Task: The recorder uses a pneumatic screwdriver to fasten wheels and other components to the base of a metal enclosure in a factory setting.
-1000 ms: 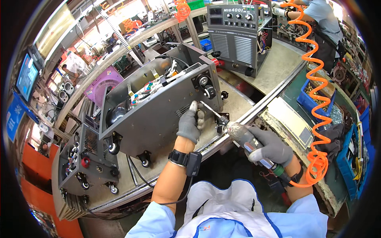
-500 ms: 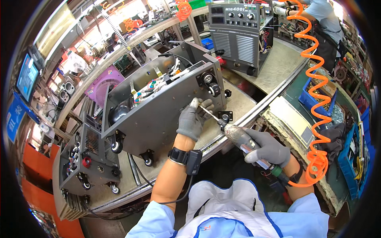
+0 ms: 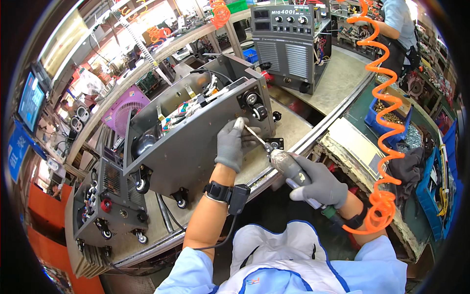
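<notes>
My right hand, in a grey glove, is wrapped round an air screwdriver, its long bit pointing up and left. The bit's tip reaches the fingertips of my left hand, also gloved. Thumb and finger are pinched there, close to the side of a grey metal machine housing; anything small between them is hidden. The housing lies tilted on the bench, with wiring inside and casters on its facing side. One caster sits right of my left hand, and another is below it.
A coiled orange air hose hangs on the right beside blue bins of small parts. A welding machine stands at the back. A second grey housing is at left, near a purple fan. Another person works at far right.
The screwdriver and my right hand have shifted slightly left. My left hand stays pinched by the housing at the bit's tip. The whole view has moved a little.
</notes>
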Available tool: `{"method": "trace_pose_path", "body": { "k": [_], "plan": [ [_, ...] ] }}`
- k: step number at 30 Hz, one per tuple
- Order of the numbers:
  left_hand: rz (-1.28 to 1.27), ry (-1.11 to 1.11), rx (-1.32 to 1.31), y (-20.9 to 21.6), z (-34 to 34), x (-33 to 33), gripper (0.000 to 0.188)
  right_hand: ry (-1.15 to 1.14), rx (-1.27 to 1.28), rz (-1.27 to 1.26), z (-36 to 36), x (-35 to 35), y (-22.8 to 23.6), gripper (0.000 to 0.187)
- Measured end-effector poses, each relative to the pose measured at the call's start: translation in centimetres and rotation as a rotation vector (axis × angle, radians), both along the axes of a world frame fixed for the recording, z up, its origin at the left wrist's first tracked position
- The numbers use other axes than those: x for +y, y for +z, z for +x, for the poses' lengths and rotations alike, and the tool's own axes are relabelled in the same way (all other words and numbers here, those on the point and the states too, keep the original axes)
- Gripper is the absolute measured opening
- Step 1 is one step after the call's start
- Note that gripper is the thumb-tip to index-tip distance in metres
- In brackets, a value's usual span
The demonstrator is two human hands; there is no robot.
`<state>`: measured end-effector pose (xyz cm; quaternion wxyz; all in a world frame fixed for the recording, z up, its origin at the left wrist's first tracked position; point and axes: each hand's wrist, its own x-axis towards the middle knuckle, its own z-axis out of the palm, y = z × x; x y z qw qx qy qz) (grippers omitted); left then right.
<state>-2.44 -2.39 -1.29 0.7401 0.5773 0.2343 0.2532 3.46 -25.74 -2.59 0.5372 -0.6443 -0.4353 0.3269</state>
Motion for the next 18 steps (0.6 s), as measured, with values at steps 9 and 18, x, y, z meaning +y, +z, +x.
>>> {"method": "trace_pose_path", "body": {
  "k": [9,18],
  "plan": [
    [1.778,0.732,0.373,3.1,0.4,3.7,0.036,-0.083,0.298,0.095,0.1,2.7,0.7,0.078],
    [1.741,0.697,0.615,2.4,1.1,3.7,0.051,-0.141,0.318,0.062,-0.3,3.4,1.7,0.070]
  ]
}}
